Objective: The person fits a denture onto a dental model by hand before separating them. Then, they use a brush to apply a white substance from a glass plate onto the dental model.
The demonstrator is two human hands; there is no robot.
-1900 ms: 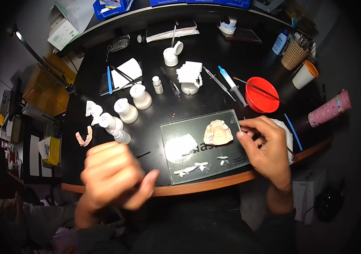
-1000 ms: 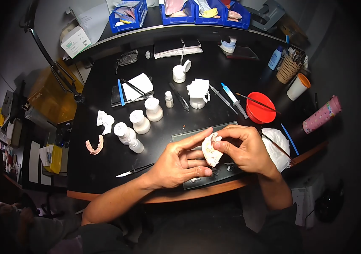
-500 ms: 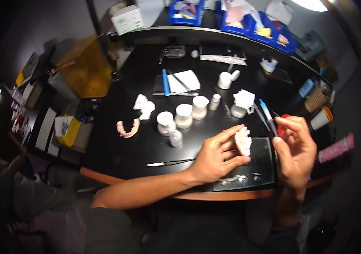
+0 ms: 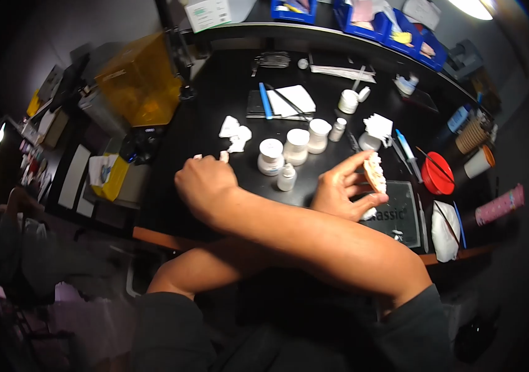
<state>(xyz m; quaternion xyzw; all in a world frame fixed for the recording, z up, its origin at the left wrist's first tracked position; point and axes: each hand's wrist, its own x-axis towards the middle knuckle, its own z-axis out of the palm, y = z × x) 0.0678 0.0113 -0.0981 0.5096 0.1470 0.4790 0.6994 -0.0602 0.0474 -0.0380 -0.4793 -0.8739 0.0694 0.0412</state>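
Observation:
My left hand [image 4: 344,192] is closed round the edges of a pale dental model [image 4: 374,173], with its white teeth facing right. Crossing over my left forearm, my right arm reaches to the left. My right hand [image 4: 207,185] is back-up over a pinkish arch-shaped piece [image 4: 224,157], of which only the two ends show. The fingertips of that hand are hidden. Right of it stand several white-capped jars [image 4: 271,157] and a small dropper bottle [image 4: 287,178]. Crumpled white tissue [image 4: 236,135] lies beyond the arch. A dark glass plate [image 4: 404,214] is partly behind my left hand.
Around the right side are a red bowl [image 4: 438,173], a blue-tipped syringe [image 4: 406,147], a white pouch [image 4: 445,231], paper cups [image 4: 480,162] and a pink tube [image 4: 500,204]. Blue bins [image 4: 361,26] line the shelf. An orange box [image 4: 143,80] and another person [image 4: 26,248] are at left.
My right hand has swung from the right side across to the arch-shaped piece. It no longer holds the dark-handled tool. The view has shifted, and my left hand still holds the model.

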